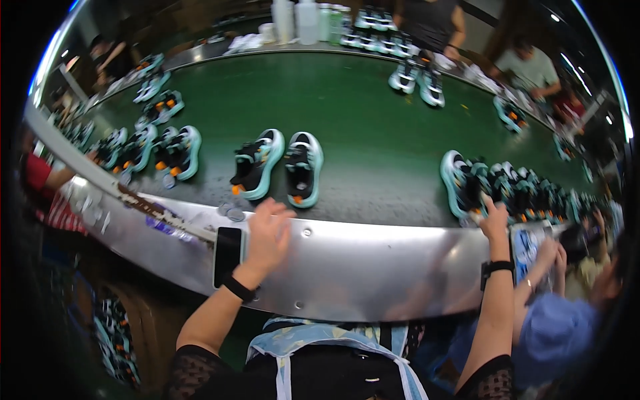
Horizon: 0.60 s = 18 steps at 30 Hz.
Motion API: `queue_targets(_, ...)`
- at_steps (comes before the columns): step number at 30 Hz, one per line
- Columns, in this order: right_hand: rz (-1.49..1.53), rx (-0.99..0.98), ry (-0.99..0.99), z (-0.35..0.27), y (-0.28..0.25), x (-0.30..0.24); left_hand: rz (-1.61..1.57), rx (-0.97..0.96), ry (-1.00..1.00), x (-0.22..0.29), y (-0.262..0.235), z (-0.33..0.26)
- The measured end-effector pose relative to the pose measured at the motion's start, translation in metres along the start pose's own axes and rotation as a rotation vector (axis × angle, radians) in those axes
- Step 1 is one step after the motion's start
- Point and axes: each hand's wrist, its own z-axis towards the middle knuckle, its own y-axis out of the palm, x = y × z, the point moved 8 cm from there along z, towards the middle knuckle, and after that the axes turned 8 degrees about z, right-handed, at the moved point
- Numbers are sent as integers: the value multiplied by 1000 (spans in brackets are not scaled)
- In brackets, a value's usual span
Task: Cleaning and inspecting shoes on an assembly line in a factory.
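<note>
My left hand (270, 233) is raised over the metal edge, its fingers apart and holding nothing. Just beyond it, a black sneaker with a mint sole (257, 165) and a matching sneaker (305, 170) sit side by side on the green belt, toes pointing away. At the right, my right hand (495, 220) has its thumb and fingers closed at the heel of a black and mint sneaker (459, 185), the first of a long row. The fingertips are partly lost against the dark shoe.
A phone (229, 257) lies on the metal ledge (373, 273) beside my left wrist. More sneakers (179, 153) line the belt (360, 113) at left. A co-worker in blue (557, 327) works close at my right. Bottles (308, 23) and other people are across the belt.
</note>
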Motion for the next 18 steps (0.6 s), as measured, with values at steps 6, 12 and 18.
queue_targets(6,-249,-186,125,22,32,54,-168,-109,-214,4,5,-55)
queue_targets(12,-184,-106,-85,53,36,20,-376,-294,-247,38,39,-74)
queue_targets(18,213,-213,10,34,15,3,-462,-359,-210,52,38,-85)
